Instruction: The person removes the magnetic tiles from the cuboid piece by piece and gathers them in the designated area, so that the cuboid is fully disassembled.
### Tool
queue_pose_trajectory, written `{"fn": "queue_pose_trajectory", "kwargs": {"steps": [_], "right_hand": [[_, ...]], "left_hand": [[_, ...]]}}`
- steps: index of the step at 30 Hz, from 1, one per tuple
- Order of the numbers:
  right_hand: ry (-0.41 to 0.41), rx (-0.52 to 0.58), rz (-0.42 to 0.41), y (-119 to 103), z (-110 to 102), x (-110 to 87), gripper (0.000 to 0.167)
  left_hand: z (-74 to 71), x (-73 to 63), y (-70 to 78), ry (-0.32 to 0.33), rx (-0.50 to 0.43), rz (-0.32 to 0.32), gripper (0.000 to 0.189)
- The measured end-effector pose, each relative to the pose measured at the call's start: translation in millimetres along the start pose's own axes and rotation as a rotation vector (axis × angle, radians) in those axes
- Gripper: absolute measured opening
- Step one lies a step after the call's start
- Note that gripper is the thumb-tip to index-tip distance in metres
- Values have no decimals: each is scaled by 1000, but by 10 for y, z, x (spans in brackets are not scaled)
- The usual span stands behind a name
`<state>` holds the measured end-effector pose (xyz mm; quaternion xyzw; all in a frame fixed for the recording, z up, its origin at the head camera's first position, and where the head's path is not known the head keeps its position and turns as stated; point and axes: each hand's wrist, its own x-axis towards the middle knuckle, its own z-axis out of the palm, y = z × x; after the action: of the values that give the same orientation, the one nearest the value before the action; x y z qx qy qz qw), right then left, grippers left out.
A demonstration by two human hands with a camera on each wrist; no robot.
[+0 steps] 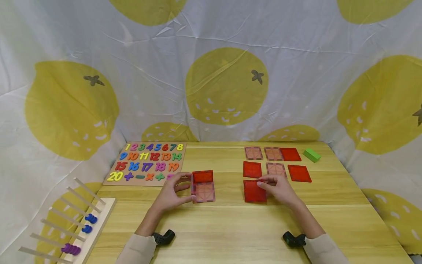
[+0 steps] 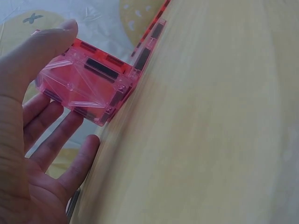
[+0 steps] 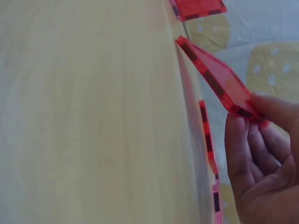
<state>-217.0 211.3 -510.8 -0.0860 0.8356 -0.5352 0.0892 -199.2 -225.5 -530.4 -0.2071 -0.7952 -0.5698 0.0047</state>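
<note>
Between its thumb and fingers, my left hand (image 1: pixel 172 192) grips an upright pink magnetic tile (image 2: pixel 77 77) by its edges. That tile stands along the left side of a pink tile (image 1: pixel 205 193) lying on the table. A red tile (image 1: pixel 202 177) stands along the back of the flat one. Farther right, my right hand (image 1: pixel 278 189) pinches a red magnetic tile (image 1: pixel 254 191) at its right edge, between thumb and fingers. In the right wrist view this red tile (image 3: pixel 222 79) is tilted and lifted off the tabletop.
Several loose red and pink tiles (image 1: pixel 253 153) lie at the back right, beside a green block (image 1: pixel 311 155). A number board (image 1: pixel 145 163) lies at the back left. In front of it is a wooden peg counter (image 1: pixel 102 220) with blue and purple beads. A lemon-print cloth (image 1: pixel 227 88) hangs behind.
</note>
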Motion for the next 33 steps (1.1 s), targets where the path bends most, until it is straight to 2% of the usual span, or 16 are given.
{"fn": "queue_pose_trajectory", "kwargs": {"steps": [6,9,14,22,33], "right_hand": [[84,-89,69,6,-42,6,37],[104,-97,99,23,-35,35,34],[116,-96,119,69,-5,92,30],[127,-162,127,47,33,98,18],[120,-200,127,37,42,94,20]], "left_hand": [[-7,-1,5,2,-3,-9,78],[-13,-1,1,8,-2,-8,78],[-11,-6,-8,6,-6,-9,77],[1,-16,1,5,-12,-21,76],[9,-2,-5,2,-10,-26,76]]}}
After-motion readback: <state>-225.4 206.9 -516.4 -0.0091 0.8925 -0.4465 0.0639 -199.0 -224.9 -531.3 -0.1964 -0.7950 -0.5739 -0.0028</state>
